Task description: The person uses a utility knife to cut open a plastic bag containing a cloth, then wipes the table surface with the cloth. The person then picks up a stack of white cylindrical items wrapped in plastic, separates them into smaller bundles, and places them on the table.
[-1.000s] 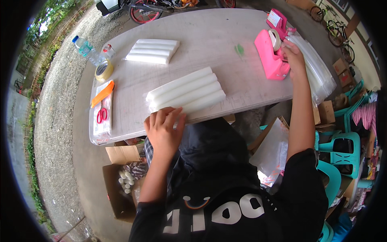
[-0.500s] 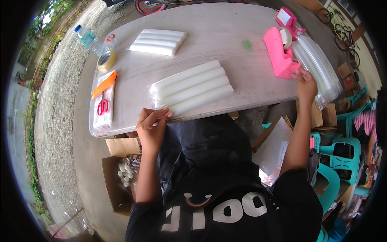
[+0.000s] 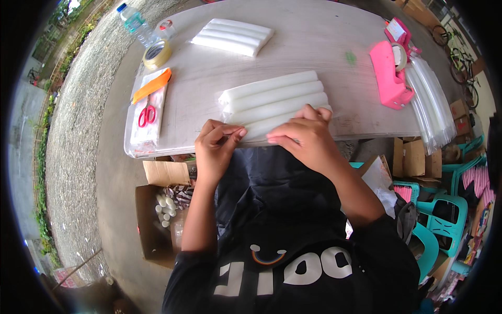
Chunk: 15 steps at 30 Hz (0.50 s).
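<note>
A pack of white candle-like sticks (image 3: 277, 97) in clear plastic lies at the table's near edge. My left hand (image 3: 217, 144) is closed at its near left corner, thumb and finger pinching the plastic wrap. Over the near right part of the pack bends my right hand (image 3: 306, 133), thumb and forefinger together along the front stick; what they hold, if anything, is too small to make out. A pink tape dispenser (image 3: 389, 78) with a tape roll stands to the right. Farther back lies a second pack of white sticks (image 3: 232, 36).
Red-handled scissors (image 3: 147, 116) in an orange sheath rest on plastic bags (image 3: 149, 131) at the left. Behind them are a tape roll (image 3: 157, 55) and a water bottle (image 3: 137, 25). Long clear sleeves (image 3: 431, 104) overhang the table's right edge. Below left is a cardboard box (image 3: 149, 225).
My right hand has left the tape dispenser and come left to the near edge of the pack. My left hand stays at the pack's corner. The view has shifted.
</note>
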Tool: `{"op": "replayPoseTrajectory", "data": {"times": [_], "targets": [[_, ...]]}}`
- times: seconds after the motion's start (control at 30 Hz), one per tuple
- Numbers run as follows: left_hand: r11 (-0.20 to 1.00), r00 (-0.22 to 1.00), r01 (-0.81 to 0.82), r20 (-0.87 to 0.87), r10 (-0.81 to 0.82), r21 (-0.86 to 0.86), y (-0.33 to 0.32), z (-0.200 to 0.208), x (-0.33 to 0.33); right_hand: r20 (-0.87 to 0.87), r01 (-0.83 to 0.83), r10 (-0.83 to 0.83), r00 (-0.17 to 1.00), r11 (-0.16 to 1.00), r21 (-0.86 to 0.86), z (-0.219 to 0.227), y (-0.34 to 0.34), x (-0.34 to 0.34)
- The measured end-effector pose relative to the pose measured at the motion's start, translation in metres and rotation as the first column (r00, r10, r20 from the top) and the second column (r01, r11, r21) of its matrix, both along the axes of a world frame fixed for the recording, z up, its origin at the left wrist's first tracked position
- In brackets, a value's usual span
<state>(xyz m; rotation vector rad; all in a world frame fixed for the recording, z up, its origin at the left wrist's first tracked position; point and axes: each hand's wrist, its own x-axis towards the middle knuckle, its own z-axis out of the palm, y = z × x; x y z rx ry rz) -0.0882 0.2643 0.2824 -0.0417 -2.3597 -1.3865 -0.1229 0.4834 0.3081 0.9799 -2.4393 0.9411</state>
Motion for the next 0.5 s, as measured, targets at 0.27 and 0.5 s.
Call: {"op": "replayPoseTrajectory", "data": {"times": [0.27,0.5], "targets": [[0.994,0.997,0.076,0.021,-0.078,0.073,-0.006,-0.005,-0.005,0.061,0.017,-0.020,0.998,0.999,0.046,-0.007,-0.031,-0.015],[0.998,0.999,0.041,-0.038,-0.040,0.046,-0.004,-0.006,0.000,0.029,0.040,-0.044,0.999,0.992,0.120,0.004,-0.032,-0.017]]}}
